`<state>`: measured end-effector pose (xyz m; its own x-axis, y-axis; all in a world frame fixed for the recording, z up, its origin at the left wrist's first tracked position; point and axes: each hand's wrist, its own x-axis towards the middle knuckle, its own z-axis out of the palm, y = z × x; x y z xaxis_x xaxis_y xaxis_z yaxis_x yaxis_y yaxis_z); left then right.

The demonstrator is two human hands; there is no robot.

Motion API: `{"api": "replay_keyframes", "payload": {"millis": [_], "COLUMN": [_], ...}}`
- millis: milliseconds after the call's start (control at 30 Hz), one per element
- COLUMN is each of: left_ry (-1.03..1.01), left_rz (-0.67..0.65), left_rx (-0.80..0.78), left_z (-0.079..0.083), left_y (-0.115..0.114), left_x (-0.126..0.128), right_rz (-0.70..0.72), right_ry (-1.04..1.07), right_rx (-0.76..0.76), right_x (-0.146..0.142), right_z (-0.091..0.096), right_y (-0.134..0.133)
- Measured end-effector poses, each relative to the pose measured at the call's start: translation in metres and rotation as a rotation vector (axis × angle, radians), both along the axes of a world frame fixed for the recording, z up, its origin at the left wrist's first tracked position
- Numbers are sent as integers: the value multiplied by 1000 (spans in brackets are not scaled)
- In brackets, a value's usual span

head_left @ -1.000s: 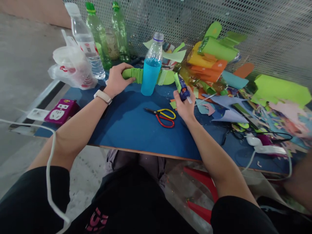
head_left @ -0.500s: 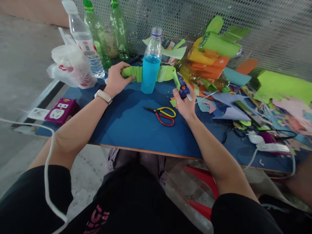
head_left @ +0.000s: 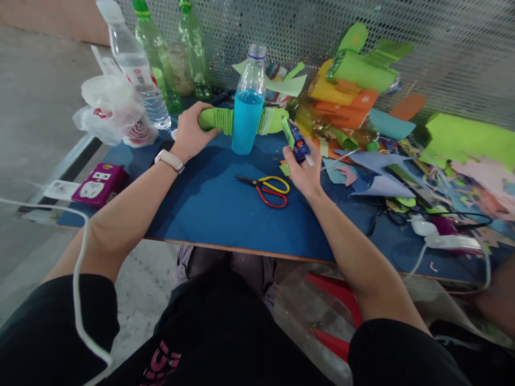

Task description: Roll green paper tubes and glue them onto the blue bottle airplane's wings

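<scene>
A clear bottle (head_left: 249, 102) with a bright blue lower part stands upright on the blue table. Pleated green paper sticks out from both sides of it, with a left piece (head_left: 219, 120) and a right piece (head_left: 273, 121). My left hand (head_left: 193, 130) is closed on the outer end of the left piece, thumb in front. In my right hand (head_left: 306, 166) is a blue hot glue gun (head_left: 300, 143). Its green side is beside the right paper piece; I cannot tell whether they touch. Scissors (head_left: 263, 187) with yellow and red handles lie between my forearms.
Green bottles (head_left: 195, 59), a clear water bottle (head_left: 139, 69) and a bagged cup (head_left: 116, 110) stand at the back left. A purple power socket (head_left: 100, 185) sits near the left edge. Paper scraps (head_left: 386, 171) and a paper-covered bottle figure (head_left: 354, 80) crowd the right side.
Both hands keep their holds on the paper and the glue gun. The view has shifted very slightly; otherwise almost nothing differs.
</scene>
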<state>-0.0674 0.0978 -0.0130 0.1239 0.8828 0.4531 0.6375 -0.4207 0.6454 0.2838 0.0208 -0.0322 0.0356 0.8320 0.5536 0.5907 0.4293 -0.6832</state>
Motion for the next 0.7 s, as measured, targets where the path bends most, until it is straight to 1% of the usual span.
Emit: {"api": "replay_keyframes", "payload": {"millis": [200, 400, 700], "left_ry": [4, -31, -33], "left_rz": [24, 41, 13], "left_rx": [-20, -31, -75], "left_z": [-2, -2, 1], "left_y": [3, 3, 4], "left_x": [-1, 0, 1], "right_rz": [-22, -20, -22], "right_ry": [-1, -27, 11], "right_rx": [9, -20, 3], "right_x": [-1, -1, -1], "right_z": [0, -1, -2], "right_y": [1, 1, 1]}}
